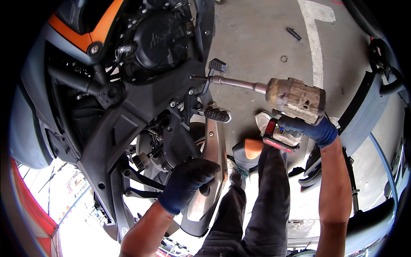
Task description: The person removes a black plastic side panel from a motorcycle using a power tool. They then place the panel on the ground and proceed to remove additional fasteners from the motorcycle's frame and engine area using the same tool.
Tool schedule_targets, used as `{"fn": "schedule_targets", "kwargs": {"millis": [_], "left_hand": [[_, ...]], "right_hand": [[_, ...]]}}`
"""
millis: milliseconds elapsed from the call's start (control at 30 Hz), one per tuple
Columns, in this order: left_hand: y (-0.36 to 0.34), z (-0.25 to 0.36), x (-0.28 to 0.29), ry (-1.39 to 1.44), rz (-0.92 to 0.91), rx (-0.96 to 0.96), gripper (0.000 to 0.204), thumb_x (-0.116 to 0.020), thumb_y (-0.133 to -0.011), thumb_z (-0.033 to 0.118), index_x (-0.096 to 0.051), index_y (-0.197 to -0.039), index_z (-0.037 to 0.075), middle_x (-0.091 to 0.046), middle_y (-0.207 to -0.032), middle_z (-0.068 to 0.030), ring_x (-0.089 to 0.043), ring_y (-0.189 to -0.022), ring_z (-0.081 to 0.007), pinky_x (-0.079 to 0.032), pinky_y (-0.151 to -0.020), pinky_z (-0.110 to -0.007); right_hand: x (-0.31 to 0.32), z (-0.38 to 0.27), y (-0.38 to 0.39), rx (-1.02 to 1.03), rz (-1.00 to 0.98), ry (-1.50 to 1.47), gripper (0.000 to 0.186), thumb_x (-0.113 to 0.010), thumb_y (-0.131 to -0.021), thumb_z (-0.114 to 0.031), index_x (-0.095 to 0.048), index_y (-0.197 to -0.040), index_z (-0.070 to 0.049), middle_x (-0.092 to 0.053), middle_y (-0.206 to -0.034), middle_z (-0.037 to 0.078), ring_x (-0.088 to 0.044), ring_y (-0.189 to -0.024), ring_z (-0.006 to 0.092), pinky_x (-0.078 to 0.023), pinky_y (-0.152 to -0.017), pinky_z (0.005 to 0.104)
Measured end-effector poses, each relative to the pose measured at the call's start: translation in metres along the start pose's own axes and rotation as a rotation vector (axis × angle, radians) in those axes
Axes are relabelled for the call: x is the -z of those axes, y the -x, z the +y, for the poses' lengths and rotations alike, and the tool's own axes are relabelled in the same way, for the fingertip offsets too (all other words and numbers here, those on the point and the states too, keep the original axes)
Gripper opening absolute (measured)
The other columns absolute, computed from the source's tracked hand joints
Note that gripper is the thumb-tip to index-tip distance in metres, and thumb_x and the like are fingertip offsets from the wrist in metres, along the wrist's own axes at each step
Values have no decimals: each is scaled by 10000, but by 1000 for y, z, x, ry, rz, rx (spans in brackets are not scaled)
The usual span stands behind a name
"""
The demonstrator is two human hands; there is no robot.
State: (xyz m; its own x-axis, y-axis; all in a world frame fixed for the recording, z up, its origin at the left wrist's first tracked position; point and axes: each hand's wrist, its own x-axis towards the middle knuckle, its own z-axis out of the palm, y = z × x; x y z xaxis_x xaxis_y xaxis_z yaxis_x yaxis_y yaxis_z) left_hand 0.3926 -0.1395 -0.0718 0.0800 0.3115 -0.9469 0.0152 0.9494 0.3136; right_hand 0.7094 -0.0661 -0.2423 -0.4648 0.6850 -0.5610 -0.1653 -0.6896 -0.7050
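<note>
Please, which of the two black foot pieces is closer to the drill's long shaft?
The small pedal, higher in the picture: the shaft passes just below it. The longer footrest sits lower, clearly farther from the shaft.

The single view looks steeply down from the person's head, through the left of two side-by-side fisheye cameras; it stands upright and unmirrored, so that the bare forearms [336,184] rise from the lower left and lower right, and the trousered legs [270,195] run up from the bottom centre. It sits close over the motorcycle [145,92], which fills much of the left half, while the grey floor [257,43] lies farther off, across the upper centre and right; the field is very wide, bowing near the rim, with black corners.
</note>
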Motion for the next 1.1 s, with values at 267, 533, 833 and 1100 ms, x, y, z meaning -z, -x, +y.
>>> {"fn": "schedule_targets", "kwargs": {"millis": [267, 533, 833, 1100], "left_hand": [[-2, 26, -17, 72, 38, -161, 385, -570, -948, 215, -541, -1232, -42, -646, -1011, -115, -637, -819, -173, -536, -748, -333], [1, 3, 23, 337, 39, -206, 368, -550, -954, 184, -524, -1243, -43, -649, -1088, -159, -683, -846, -239, -573, -776, -398], [25, -28, 43, 949, -31, -353, 370, -502, -983, 240, -513, -1272, 9, -645, -1130, -138, -678, -846, -222, -574, -749, -364], [88, -12, 47, 904, -19, -455, 410, -546, -966, 239, -500, -1266, -37, -644, -1055, -142, -674, -798, -191, -567, -676, -313]], "right_hand": [[16, 7, -5, 90, -72, 219, 520, -782, -769, -153, -558, -1215, -6, -668, -1058, 76, -606, -938, 108, -492, -870, 268], [42, 23, -21, 11, 26, 99, 619, -821, -692, -24, -550, -1249, -31, -639, -1159, 47, -604, -1017, 140, -499, -910, 292], [13, 3, 155, 546, 589, 1311, 198, -609, -841, -297, -706, -851, -124, -723, -808, 13, -695, -734, 132, -524, -725, 267], [-64, 18, 206, 548, 463, 1256, 191, -610, -849, -289, -689, -902, -124, -704, -863, 18, -686, -772, 139, -525, -748, 280]]}}
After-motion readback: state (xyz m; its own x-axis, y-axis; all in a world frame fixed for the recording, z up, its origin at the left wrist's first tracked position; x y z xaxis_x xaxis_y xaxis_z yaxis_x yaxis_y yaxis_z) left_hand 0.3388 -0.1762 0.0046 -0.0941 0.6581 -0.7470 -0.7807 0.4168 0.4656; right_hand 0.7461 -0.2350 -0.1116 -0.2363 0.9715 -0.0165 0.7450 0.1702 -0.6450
